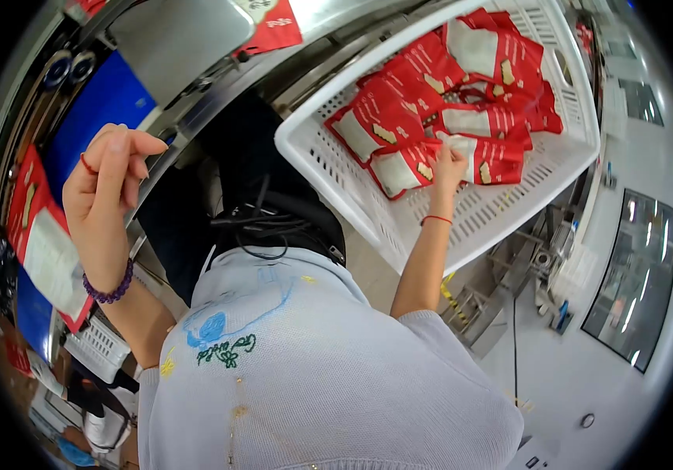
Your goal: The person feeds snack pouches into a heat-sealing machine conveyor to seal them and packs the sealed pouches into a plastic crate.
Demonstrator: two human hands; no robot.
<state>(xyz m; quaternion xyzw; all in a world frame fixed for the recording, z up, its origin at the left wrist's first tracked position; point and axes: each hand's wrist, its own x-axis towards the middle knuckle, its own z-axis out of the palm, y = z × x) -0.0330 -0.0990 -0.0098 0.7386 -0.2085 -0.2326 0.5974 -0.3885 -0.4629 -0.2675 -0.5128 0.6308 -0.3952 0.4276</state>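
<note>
My left hand (105, 168) is raised at the left with its fingers curled in, and nothing shows in it. It is beside the metal machine edge. At the upper right, my right hand (450, 164) reaches into a white plastic basket (399, 254). Its fingers are pinched on the top edge of a red bag (493, 160) with a pale panel. Several similar red bags (379, 117) lie in a loose heap around it.
Another red bag (46, 251) lies on the blue surface (101, 117) of the machine at the left. A metal plate (180, 47) is at the top. Below left are a smaller white basket (100, 345) and a co-worker's gloved hand (45, 372). Metal equipment (473, 313) stands beyond the large basket.
</note>
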